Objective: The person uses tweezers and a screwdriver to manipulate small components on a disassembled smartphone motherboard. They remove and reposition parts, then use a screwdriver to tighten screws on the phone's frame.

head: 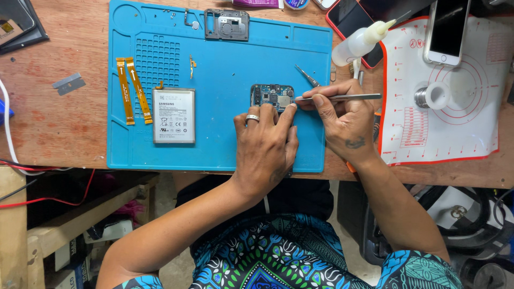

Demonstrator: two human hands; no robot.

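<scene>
Head view: the board lay right of centre on the blue mat, steadied by left hand fingertips; right hand gripped tweezers at its edge. Battery, flex cables and frame lay already removed; board work appeared unfinished.

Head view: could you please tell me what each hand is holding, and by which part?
The right hand pinches metal tweezers near their tips. The left hand presses its fingertips on the small circuit board's near edge, steadying rather than gripping it.
</scene>
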